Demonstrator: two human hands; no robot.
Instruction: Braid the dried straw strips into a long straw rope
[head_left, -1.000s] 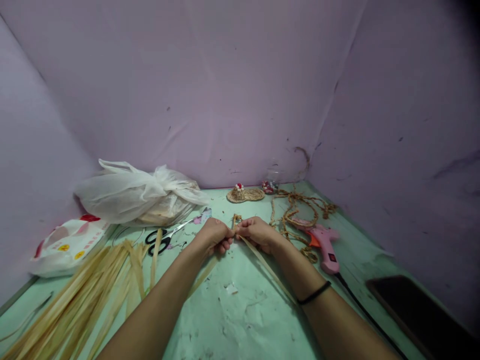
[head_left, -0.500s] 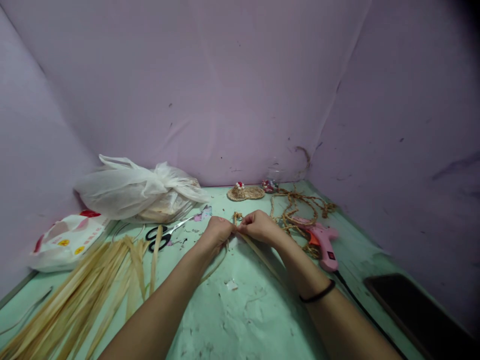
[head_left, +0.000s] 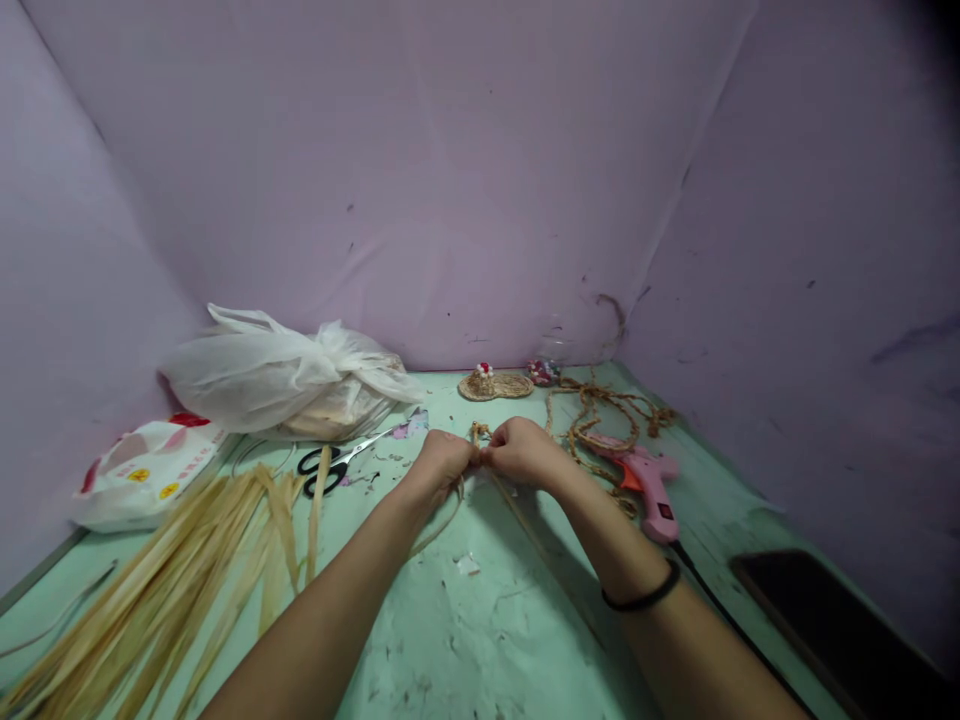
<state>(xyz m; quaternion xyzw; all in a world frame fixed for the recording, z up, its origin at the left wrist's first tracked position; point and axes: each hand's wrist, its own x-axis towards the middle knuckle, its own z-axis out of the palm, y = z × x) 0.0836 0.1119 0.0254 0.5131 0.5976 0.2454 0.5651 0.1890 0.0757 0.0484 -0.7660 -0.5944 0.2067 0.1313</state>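
Pinching pale strands (head_left: pixel 529 530) just below centre, the left hand (head_left: pixel 444 465) and right hand (head_left: pixel 519 452) have fingers closed; the left-side strand (head_left: pixel 449 521), straighter before, now bows, perhaps from twisting.

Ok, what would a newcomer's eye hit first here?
Probably the left hand and right hand, meeting mid-table with thin pale strips pinched in their fingers. Then the pink glue gun to their right, beside tangled brown cord, and the fanned straw-coloured strips at front left.
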